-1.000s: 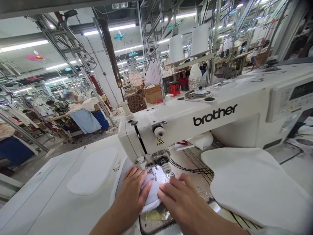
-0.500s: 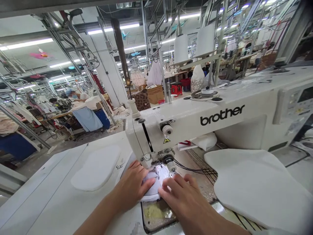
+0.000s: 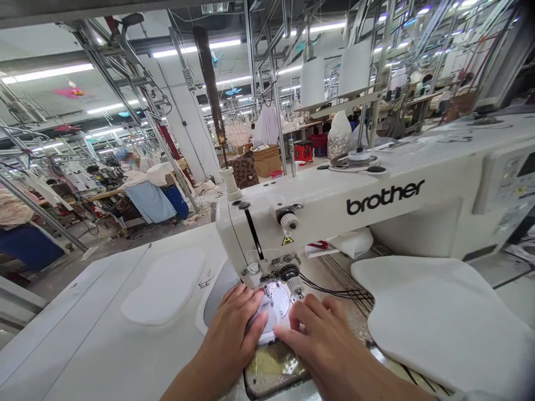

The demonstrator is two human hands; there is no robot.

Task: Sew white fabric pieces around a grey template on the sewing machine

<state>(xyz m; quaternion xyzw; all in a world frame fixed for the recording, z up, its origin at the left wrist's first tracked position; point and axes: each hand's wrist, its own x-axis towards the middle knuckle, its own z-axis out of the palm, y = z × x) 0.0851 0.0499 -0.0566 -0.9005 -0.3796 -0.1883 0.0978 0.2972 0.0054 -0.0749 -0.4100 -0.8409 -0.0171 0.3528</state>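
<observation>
At the far left, a co-worker [image 3: 144, 164] works well off beyond a rack of hanging garments [image 3: 71, 181], apart from this bench. On the white table [image 3: 75, 334] nearer by, a pale foam pad [image 3: 163, 287] lies flat, some way left of the work. The left hand [image 3: 232, 328] has since moved in toward the needle, and the hands now sit closer together than a moment ago, with less of the cloth showing between them. Its fingers lie spread and flat over the fabric piece [image 3: 267, 314], pressing down rather than clenching or pinching. The fabric piece sits right at the presser foot [image 3: 267, 292], on the machine bed, with a white edge showing just below the left fingers; most of it is hidden under the hands, and whether the needle is in the cloth cannot be told. The right hand [image 3: 324, 337] lies open too, its fingertips at the near end of the fabric piece, steadying it without a visible grasp. Above and beyond stand the Brother sewing machine [image 3: 326, 214] and its thread cones [image 3: 313, 82]. Furthest right, a large white pad [image 3: 438, 328] rests flat beside the right hand, not touching it.
</observation>
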